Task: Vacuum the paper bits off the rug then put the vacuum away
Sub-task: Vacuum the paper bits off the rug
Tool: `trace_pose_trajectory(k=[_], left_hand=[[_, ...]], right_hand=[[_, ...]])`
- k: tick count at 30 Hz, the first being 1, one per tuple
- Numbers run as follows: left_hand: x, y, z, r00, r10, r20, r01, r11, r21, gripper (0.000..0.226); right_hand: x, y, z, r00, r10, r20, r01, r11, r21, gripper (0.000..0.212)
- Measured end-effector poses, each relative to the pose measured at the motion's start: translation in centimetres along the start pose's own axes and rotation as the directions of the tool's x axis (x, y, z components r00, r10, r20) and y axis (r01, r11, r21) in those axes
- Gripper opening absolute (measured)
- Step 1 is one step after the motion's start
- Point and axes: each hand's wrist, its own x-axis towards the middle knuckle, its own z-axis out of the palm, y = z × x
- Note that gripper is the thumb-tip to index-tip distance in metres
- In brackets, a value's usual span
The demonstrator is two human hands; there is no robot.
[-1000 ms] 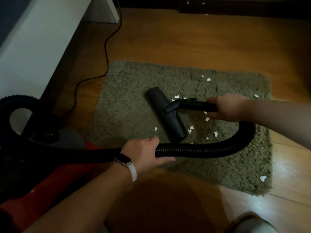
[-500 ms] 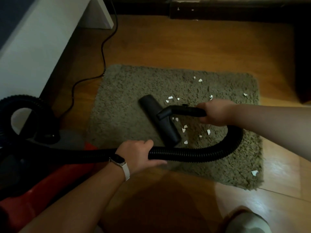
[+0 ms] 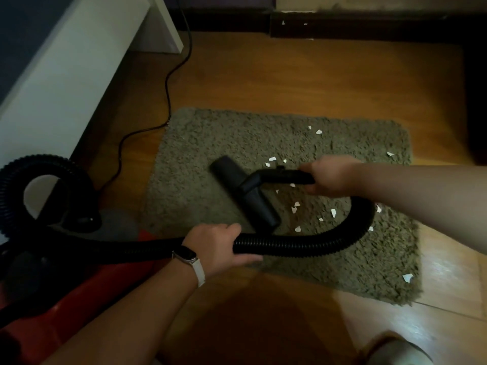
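Observation:
An olive shaggy rug (image 3: pixel 210 143) lies on the wooden floor, with several white paper bits (image 3: pixel 333 212) scattered over its right half. The black vacuum nozzle (image 3: pixel 247 198) rests flat on the rug's middle. My right hand (image 3: pixel 332 176) grips the black nozzle handle (image 3: pixel 287 177) just right of the nozzle. My left hand (image 3: pixel 218 246), a watch on its wrist, holds the ribbed black hose (image 3: pixel 303 243) at the rug's near edge. The hose curves from my right hand round to the red vacuum body (image 3: pixel 79 291) at lower left.
A white furniture panel (image 3: pixel 66 83) stands along the left. A black power cord (image 3: pixel 168 83) runs over the floor past the rug's left edge. Dark furniture (image 3: pixel 369 25) lines the far wall. A foot (image 3: pixel 398 351) shows at bottom right. One paper bit (image 3: pixel 407 277) lies near the rug's front right corner.
The nozzle has slid leftward and a little away across the rug, leaving the paper bits to its right. Both hands kept their grip.

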Motion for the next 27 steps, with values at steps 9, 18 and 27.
trace_pose_trajectory(k=[9, 18, 27], left_hand=[[5.1, 2.8, -3.2, 0.996, -0.026, 0.082, 0.026, 1.000, -0.003, 0.059], [4.7, 2.8, -2.6, 0.997, 0.019, 0.075, -0.024, 0.998, 0.056, 0.061], [3.9, 2.3, -1.9, 0.995, -0.053, 0.089, 0.051, 0.998, 0.020, 0.059]], right_hand=[[-2.7, 8.0, -0.6, 0.940, 0.341, -0.019, -0.333, 0.926, 0.176, 0.023], [-2.6, 5.5, 0.2, 0.977, 0.200, 0.070, -0.208, 0.969, 0.136, 0.021], [-0.1, 6.3, -0.7, 0.981, 0.194, 0.028, -0.194, 0.949, 0.247, 0.017]])
